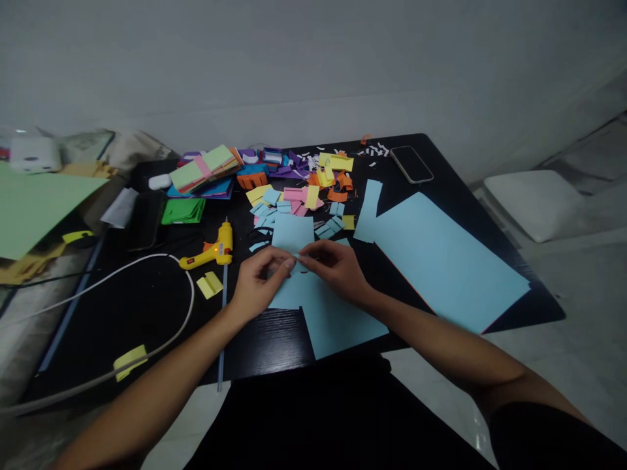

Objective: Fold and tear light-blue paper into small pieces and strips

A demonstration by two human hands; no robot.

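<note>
My left hand [262,277] and my right hand [336,267] meet fingertip to fingertip over light blue paper. Both are closed in a pinch; whatever lies between the fingertips is too small and hidden to name. Beneath them is a light blue strip [292,232], and a wider light blue sheet [343,326] extends toward the table's front edge under my right hand. Small folded blue pieces [330,227] lie just beyond my hands. To the left of my left hand stands a yellow glue gun [215,248] with a small orange light showing.
Large blue sheets [450,261] lie at the right, below a phone [411,164]. Colored paper pieces [298,196] and scraps cover the back middle. Stacked colored paper [206,170] is at the back left. A white cable [189,297] curves across the black table's left side.
</note>
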